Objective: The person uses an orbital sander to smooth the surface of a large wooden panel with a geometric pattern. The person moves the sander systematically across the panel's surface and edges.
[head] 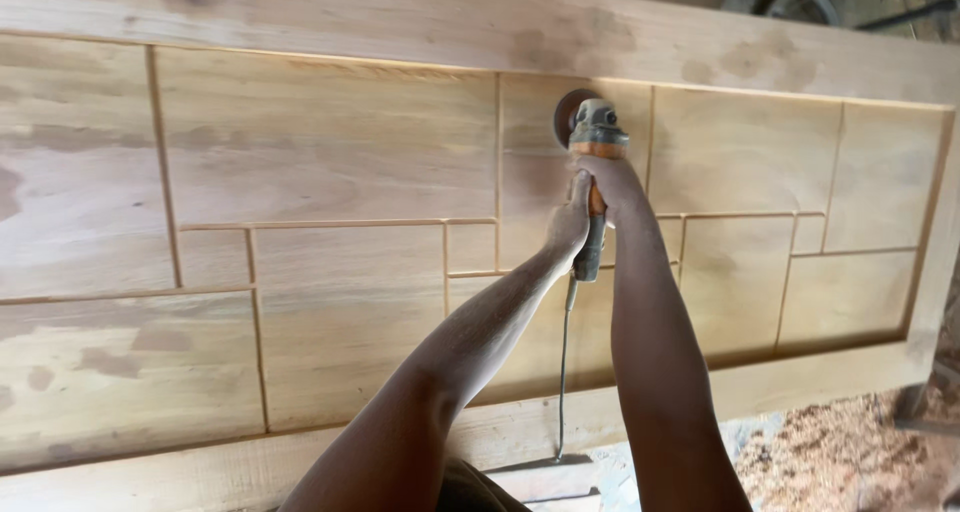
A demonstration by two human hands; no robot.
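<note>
Both my hands grip the angle grinder (597, 162): left hand (570, 222) clamped on its handle, right hand (608, 182) closed behind its head, disc against the panelled wooden door (330, 152).

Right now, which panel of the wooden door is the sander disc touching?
The narrow upright panel in the top row, just right of the widest panel. It alone lies under the sander, which both hands, left and right, hold.

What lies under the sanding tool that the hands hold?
Under the angle grinder lies the pale wooden door panel, its disc against a recessed section. The wood beneath the disc is covered. Both the left hand and right hand grip the body.
</note>
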